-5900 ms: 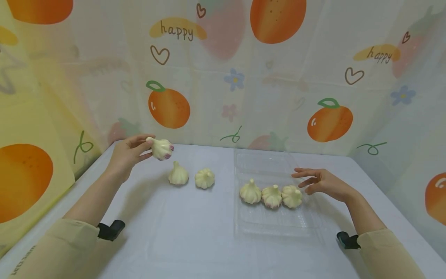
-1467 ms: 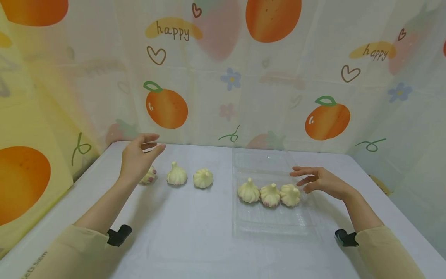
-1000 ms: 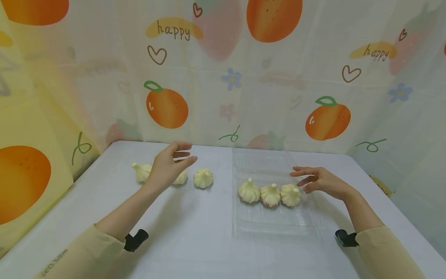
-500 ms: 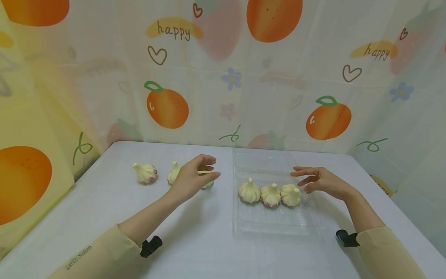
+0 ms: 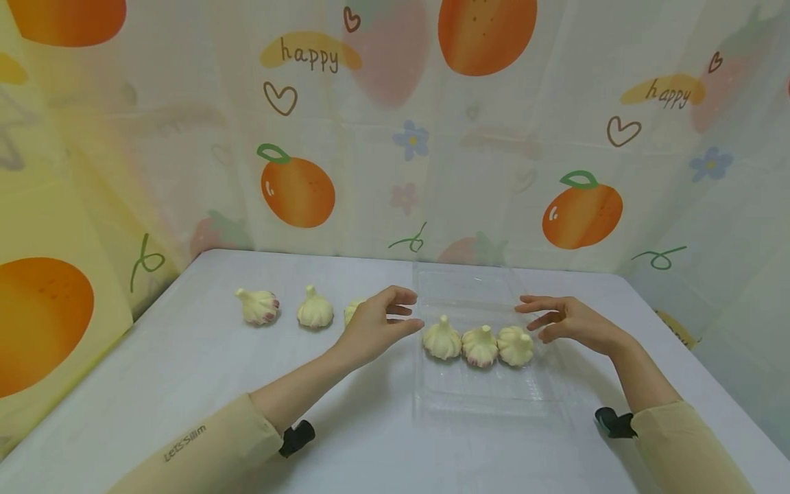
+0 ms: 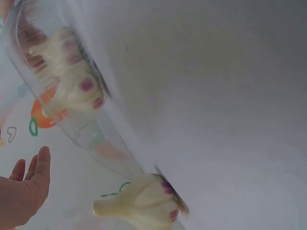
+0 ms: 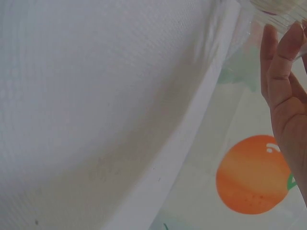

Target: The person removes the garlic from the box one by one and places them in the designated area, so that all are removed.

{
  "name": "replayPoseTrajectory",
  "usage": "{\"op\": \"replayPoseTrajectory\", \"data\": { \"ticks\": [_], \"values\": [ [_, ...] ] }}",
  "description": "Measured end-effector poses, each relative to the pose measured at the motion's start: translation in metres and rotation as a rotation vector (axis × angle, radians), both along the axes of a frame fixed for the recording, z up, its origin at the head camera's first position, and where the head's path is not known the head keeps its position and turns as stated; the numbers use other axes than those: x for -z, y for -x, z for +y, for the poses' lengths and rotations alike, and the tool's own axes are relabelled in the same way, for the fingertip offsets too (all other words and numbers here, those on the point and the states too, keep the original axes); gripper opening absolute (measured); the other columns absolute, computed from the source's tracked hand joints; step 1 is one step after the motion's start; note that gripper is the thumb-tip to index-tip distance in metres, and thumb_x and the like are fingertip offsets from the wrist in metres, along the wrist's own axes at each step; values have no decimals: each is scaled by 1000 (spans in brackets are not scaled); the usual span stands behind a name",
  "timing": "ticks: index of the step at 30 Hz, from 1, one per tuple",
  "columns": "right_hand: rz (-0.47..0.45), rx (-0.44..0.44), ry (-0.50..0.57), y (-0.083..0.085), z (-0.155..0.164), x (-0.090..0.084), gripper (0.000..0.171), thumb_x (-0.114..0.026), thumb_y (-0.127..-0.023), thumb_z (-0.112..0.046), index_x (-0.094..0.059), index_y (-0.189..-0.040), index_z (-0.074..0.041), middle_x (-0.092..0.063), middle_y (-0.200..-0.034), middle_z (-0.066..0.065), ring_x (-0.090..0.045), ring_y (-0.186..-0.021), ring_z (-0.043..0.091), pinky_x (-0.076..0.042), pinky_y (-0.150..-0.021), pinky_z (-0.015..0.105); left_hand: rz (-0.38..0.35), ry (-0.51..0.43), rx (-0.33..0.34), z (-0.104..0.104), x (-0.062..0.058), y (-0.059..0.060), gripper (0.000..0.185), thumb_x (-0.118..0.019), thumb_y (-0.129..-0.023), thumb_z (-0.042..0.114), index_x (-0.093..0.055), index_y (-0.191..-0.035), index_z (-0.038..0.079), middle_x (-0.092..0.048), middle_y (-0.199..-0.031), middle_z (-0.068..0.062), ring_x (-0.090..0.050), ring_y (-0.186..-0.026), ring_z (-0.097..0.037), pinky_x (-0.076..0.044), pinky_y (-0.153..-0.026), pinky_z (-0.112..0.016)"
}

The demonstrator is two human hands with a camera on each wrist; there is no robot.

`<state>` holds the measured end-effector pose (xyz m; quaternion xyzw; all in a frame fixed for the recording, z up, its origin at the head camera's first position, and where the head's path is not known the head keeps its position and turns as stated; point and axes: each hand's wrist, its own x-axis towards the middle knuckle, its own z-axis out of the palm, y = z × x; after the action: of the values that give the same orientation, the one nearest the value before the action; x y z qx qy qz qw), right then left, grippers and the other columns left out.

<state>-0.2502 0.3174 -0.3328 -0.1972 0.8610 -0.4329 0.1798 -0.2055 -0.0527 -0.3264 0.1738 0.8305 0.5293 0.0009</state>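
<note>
Head view: white counter (image 5: 364,439), fruit-print curtain (image 5: 475,171) behind its back edge. Clear tray (image 5: 481,390) nearer right edge holds three garlic bulbs (image 5: 480,347); three other bulbs (image 5: 315,311) left, nearer back edge. Left hand (image 5: 373,326), right hand (image 5: 575,324) both released.

Wht tbl (image 5: 154,391); fruit-print backdrop (image 5: 364,144) behind, w/ "happy" txt (image 5: 310,56).

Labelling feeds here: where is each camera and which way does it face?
Head: on the head, facing forward and down at the table, garlic and container; left hand, right hand and sleeves show.
Left wrist: worn there, facing garlic and container; left hand shows lower left.
Right wrist: worn there, facing table and backdrop; right hand shows at right.
Head and left wrist share garlic and container.
</note>
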Motion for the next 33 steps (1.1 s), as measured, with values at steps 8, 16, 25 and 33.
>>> {"op": "replayPoseTrajectory", "data": {
  "ticks": [8,16,25,33],
  "values": [
    [-1,1,2,2,1,1,54,-60,-82,-8,-48,-134,-2,-22,-154,19,-59,-113,29,-51,-84,27,15,23,61,19,1,0,42,-69,-82,26,-55,-120,15,-60,-124,-1,-60,-113,-23,-52,-93,-32],
    [-9,2,-2,3,-1,1,53,-58,-82,-7,-47,-134,0,-20,-154,20,-57,-115,36,-53,-83,26,12,37,62,30,2,6,41,-67,-84,26,-54,-122,14,-58,-127,-4,-59,-115,-25,-52,-93,-34],
    [-9,0,6,3,1,3,53,-58,-83,-6,-47,-134,-1,-20,-154,20,-59,-113,30,-53,-83,26,12,59,54,40,4,21,43,-68,-84,28,-54,-122,13,-59,-127,-4,-60,-114,-21,-53,-91,-33],
    [-8,3,5,2,0,1,52,-58,-83,-5,-48,-134,-1,-20,-154,20,-60,-111,26,-53,-82,26,18,67,85,47,9,24,42,-67,-84,23,-54,-121,9,-58,-128,-10,-59,-113,-24,-52,-92,-35]
  ]
}}
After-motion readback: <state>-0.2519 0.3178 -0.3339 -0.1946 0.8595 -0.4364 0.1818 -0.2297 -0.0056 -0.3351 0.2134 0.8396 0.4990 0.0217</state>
